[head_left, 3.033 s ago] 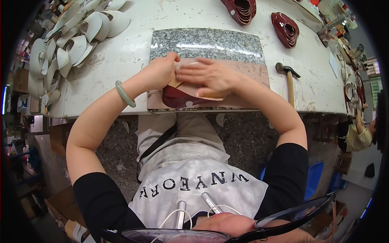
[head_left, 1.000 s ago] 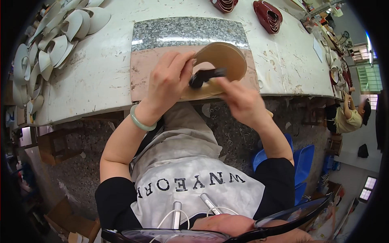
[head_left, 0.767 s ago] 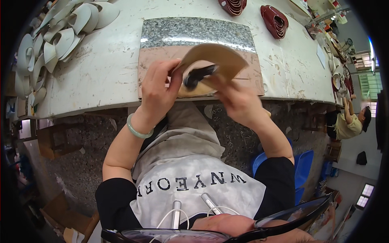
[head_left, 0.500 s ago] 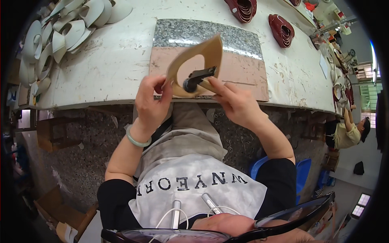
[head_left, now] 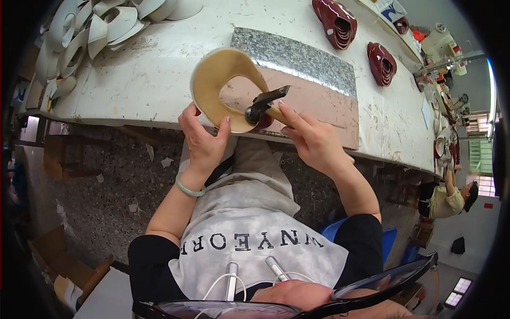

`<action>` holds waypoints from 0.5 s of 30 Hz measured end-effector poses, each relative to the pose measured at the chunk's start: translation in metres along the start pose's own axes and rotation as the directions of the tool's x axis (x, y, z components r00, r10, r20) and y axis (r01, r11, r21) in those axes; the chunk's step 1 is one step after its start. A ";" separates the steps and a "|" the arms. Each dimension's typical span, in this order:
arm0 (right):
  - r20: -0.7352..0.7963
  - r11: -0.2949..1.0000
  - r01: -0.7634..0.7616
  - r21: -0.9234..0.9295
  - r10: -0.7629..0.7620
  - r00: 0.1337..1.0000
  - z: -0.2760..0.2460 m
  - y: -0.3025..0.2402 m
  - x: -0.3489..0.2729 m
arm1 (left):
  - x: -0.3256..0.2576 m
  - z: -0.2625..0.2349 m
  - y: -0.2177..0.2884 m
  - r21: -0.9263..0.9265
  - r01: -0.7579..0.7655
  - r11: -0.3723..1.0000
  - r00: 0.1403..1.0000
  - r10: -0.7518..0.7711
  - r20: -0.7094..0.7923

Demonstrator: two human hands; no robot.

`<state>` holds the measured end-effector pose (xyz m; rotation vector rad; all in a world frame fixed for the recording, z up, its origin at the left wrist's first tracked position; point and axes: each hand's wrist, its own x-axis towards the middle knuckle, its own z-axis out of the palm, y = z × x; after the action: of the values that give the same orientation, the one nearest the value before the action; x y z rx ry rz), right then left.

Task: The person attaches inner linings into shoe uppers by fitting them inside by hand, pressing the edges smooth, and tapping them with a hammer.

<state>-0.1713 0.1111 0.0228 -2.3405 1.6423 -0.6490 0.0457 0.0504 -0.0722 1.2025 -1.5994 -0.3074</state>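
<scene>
A curved shoe upper (head_left: pixel 208 80), its tan lining facing me, is held tilted over the near edge of the table. My left hand (head_left: pixel 206 141) pinches its lower rim between thumb and fingers. My right hand (head_left: pixel 319 142) grips the light wooden handle of a hammer (head_left: pixel 271 98). The dark hammer head lies against or just over the lining at the upper's lower right; I cannot tell whether they touch. A bit of dark red shows beneath the head.
A grey speckled stone slab (head_left: pixel 319 61) with a pinkish-brown board (head_left: pixel 305 98) along its near side lies on the white table (head_left: pixel 149 80). Stacked maroon uppers (head_left: pixel 340 26) sit at the back right, a pile of whitish uppers (head_left: pixel 106 26) at far left. A co-worker (head_left: pixel 449 199) sits far right.
The shoe upper has turned so its lining faces me more fully, and it has shifted left over the board. The hammer has stayed at its lower edge. The view has swung slightly.
</scene>
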 end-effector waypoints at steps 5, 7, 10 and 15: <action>0.034 0.997 0.048 -0.066 -0.046 0.998 0.009 -0.008 0.013 | 0.006 -0.007 -0.009 -0.084 0.170 0.982 0.982 -0.161 0.102; 0.023 0.998 0.043 -0.049 -0.042 0.999 0.005 -0.006 0.020 | 0.011 -0.010 -0.015 -0.099 0.226 0.969 0.969 -0.213 0.123; -0.032 1.000 0.003 -0.015 -0.003 0.999 0.007 -0.010 0.029 | 0.015 -0.015 -0.017 -0.170 0.422 0.891 0.894 -0.377 0.244; -0.001 0.998 0.054 -0.009 -0.054 0.999 0.016 -0.012 0.041 | 0.019 -0.019 -0.021 -0.171 0.421 0.891 0.900 -0.387 0.199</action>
<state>-0.1422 0.0759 0.0233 -2.3991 1.5903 -0.6548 0.0746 0.0325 -0.0687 1.3666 -1.3944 -0.8428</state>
